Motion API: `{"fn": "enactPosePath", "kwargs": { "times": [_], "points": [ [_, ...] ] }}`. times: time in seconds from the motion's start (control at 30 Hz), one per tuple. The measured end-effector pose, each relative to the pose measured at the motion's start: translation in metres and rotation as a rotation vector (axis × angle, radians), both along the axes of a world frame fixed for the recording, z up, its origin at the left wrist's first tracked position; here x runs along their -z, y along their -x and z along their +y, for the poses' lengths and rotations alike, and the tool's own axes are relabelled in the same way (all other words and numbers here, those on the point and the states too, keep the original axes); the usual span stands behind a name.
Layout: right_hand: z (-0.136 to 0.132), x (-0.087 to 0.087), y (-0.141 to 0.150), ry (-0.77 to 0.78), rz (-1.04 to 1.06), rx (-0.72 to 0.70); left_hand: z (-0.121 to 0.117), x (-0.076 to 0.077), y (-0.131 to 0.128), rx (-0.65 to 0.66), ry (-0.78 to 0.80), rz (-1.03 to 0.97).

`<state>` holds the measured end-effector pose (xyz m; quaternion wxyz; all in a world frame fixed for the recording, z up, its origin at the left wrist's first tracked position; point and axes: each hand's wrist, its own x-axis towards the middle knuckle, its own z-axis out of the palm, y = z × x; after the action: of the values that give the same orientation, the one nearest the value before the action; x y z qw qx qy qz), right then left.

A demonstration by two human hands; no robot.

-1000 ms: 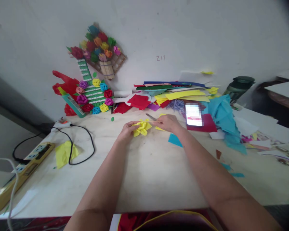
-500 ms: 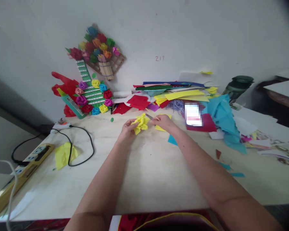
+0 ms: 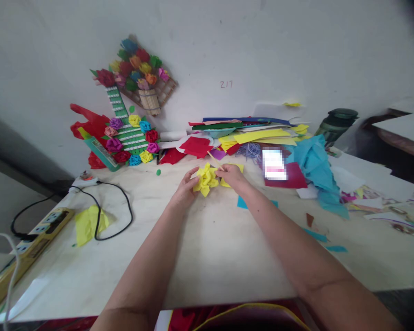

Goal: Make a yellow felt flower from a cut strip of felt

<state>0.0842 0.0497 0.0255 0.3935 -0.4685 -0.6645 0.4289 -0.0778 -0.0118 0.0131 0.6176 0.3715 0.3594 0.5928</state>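
Observation:
A yellow paper flower (image 3: pixel 207 179) with pointed petals sits between my two hands above the table. My left hand (image 3: pixel 188 186) grips it from the left, thumb at its edge and fingers partly behind it. In my right hand (image 3: pixel 232 174), a thin pale stick (image 3: pixel 212 159) pokes out up and to the left. The fingertips of this hand are pinched close to the flower's right petals; whether they also hold a petal I cannot tell. Just behind the right hand lies a yellow paper sheet (image 3: pixel 238 169), partly covered. A blue paper piece (image 3: pixel 242 202) shows under the right forearm.
Stacked coloured paper (image 3: pixel 262 136) lies along the wall. A lit phone (image 3: pixel 275 164), crumpled blue paper (image 3: pixel 308 154) and a dark bottle (image 3: pixel 336 126) are at right. At left are a glue bottle (image 3: pixel 101 151), a guitar-shaped flower craft (image 3: pixel 133 138), a black cable (image 3: pixel 131 207) and a power strip (image 3: pixel 43 234).
The yellow flower has turned so its petals show more openly toward me. My right fingers have come closer to it, and the stick now points more upward. The whole view shifted slightly.

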Motion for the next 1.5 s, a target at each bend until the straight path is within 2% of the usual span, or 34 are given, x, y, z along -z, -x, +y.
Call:
{"fn": "enactPosePath", "kwargs": {
  "times": [0.27,0.53,0.77,1.0,1.33,1.5],
  "points": [
    [0.0,0.004,0.001,-0.01,-0.045,-0.079,0.006,0.005,0.002,-0.073,0.035,0.03],
    [-0.008,-0.003,0.003,-0.034,-0.062,-0.113,0.008,0.008,0.002,0.005,0.053,0.012],
    [-0.009,-0.001,0.005,-0.032,-0.051,-0.131,0.005,0.007,0.001,-0.003,0.04,-0.018],
    [-0.008,0.001,0.005,-0.037,-0.043,-0.127,0.007,0.01,0.002,-0.082,0.12,0.057],
    [-0.007,0.002,0.006,-0.023,-0.063,-0.115,0.006,0.01,0.003,-0.088,0.075,0.104],
    [-0.003,0.004,0.007,-0.088,0.015,-0.071,0.008,0.012,0.005,-0.114,0.049,0.193]
  ]
}}
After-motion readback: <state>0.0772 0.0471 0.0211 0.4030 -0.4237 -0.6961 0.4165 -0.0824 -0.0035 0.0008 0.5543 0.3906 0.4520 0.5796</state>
